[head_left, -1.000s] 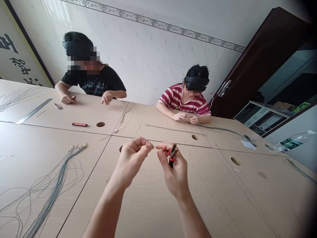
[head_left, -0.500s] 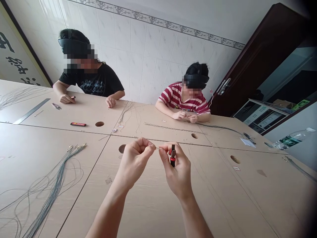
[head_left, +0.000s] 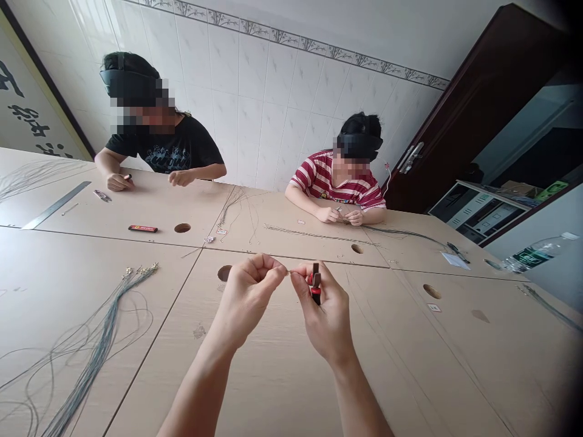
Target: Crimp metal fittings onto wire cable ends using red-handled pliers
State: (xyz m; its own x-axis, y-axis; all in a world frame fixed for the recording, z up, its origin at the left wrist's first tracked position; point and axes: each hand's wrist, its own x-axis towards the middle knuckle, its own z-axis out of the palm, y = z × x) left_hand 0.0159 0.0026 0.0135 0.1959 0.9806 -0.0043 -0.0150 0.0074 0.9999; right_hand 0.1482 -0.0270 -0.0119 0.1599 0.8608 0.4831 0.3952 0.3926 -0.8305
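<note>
My left hand [head_left: 248, 297] is raised above the tan table [head_left: 273, 376], its fingertips pinched on one end of a thin wire [head_left: 288, 272]. My right hand [head_left: 324, 312] faces it, fingertips nearly touching the left ones at the same small piece. In my right palm sit small red-handled pliers [head_left: 314, 283], jaws pointing up. Both forearms reach in from the bottom edge.
A bundle of grey wires [head_left: 98, 340] lies at the left. Two people sit across the table, working with small parts. Also on the table are a metal ruler [head_left: 54, 205], a red-black bar [head_left: 143, 229], round holes [head_left: 224, 272] and a plastic bottle [head_left: 537, 254]. A dark cabinet [head_left: 469, 115] stands at right.
My hands stay pinched together and drift slightly up and left in view; the pliers turn more upright. The person in black draws a hand in toward the left.
</note>
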